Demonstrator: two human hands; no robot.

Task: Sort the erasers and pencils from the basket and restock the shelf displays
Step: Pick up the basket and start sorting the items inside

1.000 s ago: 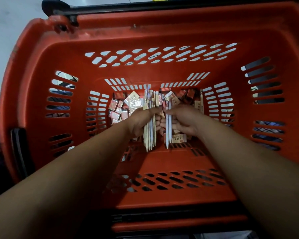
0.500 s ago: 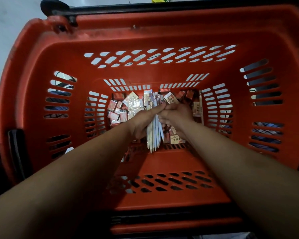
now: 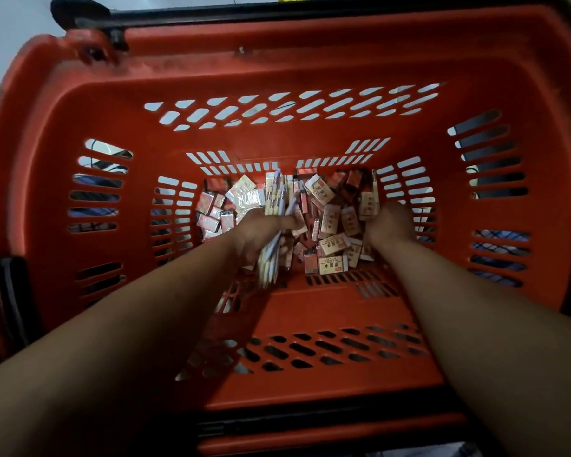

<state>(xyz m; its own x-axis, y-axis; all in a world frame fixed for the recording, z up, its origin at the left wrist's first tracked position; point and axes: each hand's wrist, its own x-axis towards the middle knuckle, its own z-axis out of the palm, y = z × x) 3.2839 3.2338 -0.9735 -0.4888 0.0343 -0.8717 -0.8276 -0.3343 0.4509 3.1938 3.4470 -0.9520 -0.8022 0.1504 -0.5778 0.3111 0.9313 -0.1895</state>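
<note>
Parting from the left hand (image 3: pixel 261 230), which alone clamps the pale pencil bundle (image 3: pixel 274 197) inside the red slotted plastic basket (image 3: pixel 310 65), the right hand (image 3: pixel 389 225) reaches among small boxed erasers (image 3: pixel 332 222), grip unclear; sorting seems underway.

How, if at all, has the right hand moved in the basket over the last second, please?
Yes. The right hand has shifted right, away from the pencils held in the left hand, toward the right wall of the basket.
</note>
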